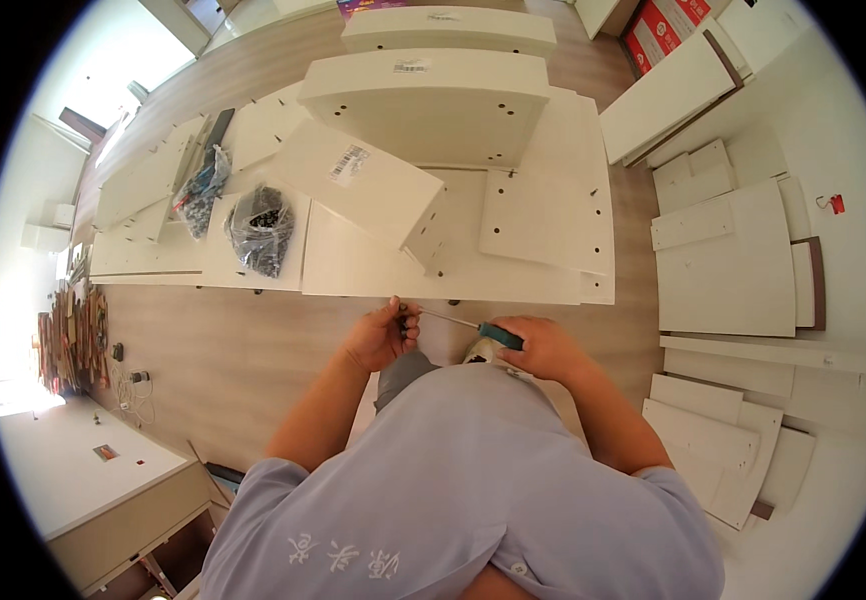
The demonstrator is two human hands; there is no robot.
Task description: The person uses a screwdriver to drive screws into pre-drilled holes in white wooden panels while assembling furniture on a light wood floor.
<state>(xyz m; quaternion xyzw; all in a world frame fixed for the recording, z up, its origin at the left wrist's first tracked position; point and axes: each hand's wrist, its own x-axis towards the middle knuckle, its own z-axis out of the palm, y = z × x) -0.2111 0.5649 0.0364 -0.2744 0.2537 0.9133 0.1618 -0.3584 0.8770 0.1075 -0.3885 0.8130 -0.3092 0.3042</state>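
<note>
My right hand (545, 350) is wrapped round the dark green handle of a screwdriver (500, 336). The tool's thin metal shaft points left, its tip close to the fingers of my left hand (381, 336). Those fingers are curled closed, with small dark pieces (405, 324) showing among them, too small to name. Both hands are just in front of the near edge of a large white panel (373, 272). On the panels beyond lie a clear bag of dark small fittings (261, 230) and another plastic bag of hardware (201, 195).
A white box-like piece (363, 185) lies slanted on the panels, with larger white boards (428, 95) standing behind. White panels (723, 260) lean along the right wall. At lower left stands a white cabinet (103, 470); a cable (135, 395) lies on the floor near it.
</note>
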